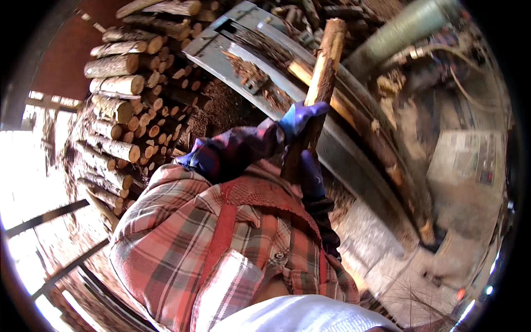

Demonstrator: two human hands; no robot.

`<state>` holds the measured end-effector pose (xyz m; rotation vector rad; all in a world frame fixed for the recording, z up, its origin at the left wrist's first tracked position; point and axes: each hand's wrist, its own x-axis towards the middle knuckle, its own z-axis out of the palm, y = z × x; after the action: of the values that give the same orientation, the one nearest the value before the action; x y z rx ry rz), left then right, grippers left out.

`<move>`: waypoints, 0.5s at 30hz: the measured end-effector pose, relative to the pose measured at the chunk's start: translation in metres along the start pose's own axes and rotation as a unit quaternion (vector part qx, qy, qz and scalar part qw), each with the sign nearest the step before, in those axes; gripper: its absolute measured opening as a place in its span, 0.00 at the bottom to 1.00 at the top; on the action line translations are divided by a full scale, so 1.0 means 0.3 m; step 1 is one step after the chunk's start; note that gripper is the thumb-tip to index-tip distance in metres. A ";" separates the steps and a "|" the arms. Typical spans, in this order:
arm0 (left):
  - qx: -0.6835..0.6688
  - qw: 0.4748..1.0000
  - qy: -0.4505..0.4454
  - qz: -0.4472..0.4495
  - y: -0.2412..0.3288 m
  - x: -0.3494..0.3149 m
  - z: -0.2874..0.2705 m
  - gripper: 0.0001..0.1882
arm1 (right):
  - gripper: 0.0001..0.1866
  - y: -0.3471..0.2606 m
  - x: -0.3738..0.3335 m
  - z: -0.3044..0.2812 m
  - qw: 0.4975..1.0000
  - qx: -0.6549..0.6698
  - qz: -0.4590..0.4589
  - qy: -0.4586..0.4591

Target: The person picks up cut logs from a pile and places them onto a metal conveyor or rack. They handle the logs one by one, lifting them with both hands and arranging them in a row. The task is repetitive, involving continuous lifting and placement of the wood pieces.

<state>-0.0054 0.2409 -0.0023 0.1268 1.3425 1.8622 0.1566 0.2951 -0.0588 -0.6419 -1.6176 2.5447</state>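
Note:
A long log (pixel 322 72) with bark partly peeled to pale wood stands tilted in front of my body. My left hand (pixel 299 119), in a purple-blue glove, is closed around its middle. Lower down, my right hand (pixel 313 176), in a similar glove, grips the log near its lower end, which is partly hidden by the hand and my clothing. Just beyond the log lies a long grey metal machine bed (pixel 345 152). Another peeled log (pixel 362 119) rests lengthwise in its trough, with bark scraps (pixel 248 71) strewn on the metal.
Stacked cut logs (pixel 119 86) rise at the left, their ends facing inward. A thick greenish cylinder (pixel 401 36) slants across the upper right, near a pale hose (pixel 442 48). A light-coloured control box (pixel 467 163) stands at the right. Dark metal rails (pixel 47 218) run at the lower left.

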 end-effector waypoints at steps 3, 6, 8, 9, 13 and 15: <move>-0.069 0.986 0.026 0.148 0.081 -0.025 -0.084 0.26 | 0.28 -0.066 0.134 0.014 0.992 -0.051 -0.051 -0.102; 0.034 0.979 0.019 0.199 0.185 -0.052 -0.282 0.24 | 0.30 -0.142 0.307 0.135 0.962 -0.222 -0.116 -0.110; 0.100 0.923 0.141 0.342 0.230 -0.076 -0.399 0.27 | 0.33 -0.242 0.448 0.218 0.961 -0.181 -0.123 -0.171; 0.041 0.913 0.192 0.357 0.239 -0.094 -0.452 0.25 | 0.34 -0.288 0.555 0.285 0.970 -0.104 -0.103 -0.196; 0.002 0.911 0.267 0.314 0.227 -0.231 -0.678 0.22 | 0.36 -0.465 0.863 0.317 0.840 -0.416 -0.310 -0.163; 0.002 0.913 0.287 0.291 0.161 -0.294 -0.764 0.21 | 0.40 -0.476 0.962 0.264 0.799 -0.508 -0.293 -0.132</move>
<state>-0.0906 0.0070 -0.0282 -0.0310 1.8492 2.5265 -0.1604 0.3685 0.0052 0.2417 -2.6866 1.2237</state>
